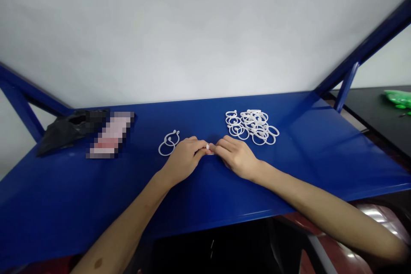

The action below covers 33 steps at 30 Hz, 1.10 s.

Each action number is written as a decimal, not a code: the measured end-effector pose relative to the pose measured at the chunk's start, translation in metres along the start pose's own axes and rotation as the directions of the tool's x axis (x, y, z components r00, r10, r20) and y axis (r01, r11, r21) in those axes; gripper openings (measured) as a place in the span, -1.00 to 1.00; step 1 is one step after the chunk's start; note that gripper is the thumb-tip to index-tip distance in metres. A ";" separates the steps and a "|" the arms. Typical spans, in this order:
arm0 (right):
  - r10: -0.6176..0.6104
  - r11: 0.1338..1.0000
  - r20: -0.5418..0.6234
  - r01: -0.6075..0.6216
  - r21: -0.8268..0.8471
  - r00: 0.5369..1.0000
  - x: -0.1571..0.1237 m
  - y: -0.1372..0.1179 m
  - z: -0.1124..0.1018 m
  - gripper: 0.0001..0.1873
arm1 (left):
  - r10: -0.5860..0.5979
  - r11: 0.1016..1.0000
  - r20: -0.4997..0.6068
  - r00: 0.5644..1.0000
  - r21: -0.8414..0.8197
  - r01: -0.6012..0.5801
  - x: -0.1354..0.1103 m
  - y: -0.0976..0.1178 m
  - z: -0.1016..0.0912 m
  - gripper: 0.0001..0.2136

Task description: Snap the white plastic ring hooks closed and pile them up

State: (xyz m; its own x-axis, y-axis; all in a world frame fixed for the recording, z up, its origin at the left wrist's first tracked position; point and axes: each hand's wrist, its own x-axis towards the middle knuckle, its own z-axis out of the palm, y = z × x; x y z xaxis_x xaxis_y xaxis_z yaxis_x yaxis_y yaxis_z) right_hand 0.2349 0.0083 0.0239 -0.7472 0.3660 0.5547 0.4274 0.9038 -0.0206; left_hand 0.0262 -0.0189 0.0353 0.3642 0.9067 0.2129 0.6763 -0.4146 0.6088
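My left hand (183, 157) and my right hand (236, 155) meet fingertip to fingertip on the blue table (321, 154), both closed in a pinch on one small white ring (208, 147), of which only a small bit shows. Just left of my left hand lie two white rings (168, 143), overlapping. Behind my right hand sits a heap of several white rings (252, 126).
A black bag (66, 130) and a blurred pinkish object (111, 135) lie at the table's far left. Blue frame bars (362, 49) slant up on both sides. A dark table with a green object (400, 98) stands to the right. A white wall is behind.
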 end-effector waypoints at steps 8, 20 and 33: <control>0.068 0.998 0.066 -0.067 -0.014 0.996 0.006 0.002 -0.003 -0.60 | 0.033 0.999 -0.085 0.996 0.008 -0.032 0.003 0.002 -0.003 -0.75; 0.451 0.880 0.027 -0.439 -0.183 0.892 -0.004 0.075 -0.050 -0.74 | -0.278 0.761 -0.225 0.934 0.542 0.357 0.004 -0.041 -0.041 -0.63; 0.373 0.927 0.292 -0.346 -0.141 0.881 -0.013 0.085 -0.050 -0.84 | -0.398 0.702 -0.222 0.890 0.551 0.451 -0.005 -0.064 -0.053 -0.64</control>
State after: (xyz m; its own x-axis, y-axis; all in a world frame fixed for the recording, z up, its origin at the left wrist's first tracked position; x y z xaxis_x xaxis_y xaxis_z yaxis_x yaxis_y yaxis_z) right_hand 0.3061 0.0695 0.0567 -0.6470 0.7244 0.2378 0.7271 0.6801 -0.0936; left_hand -0.0524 0.0073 0.0357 -0.0865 0.9894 0.1168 0.9919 0.0746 0.1027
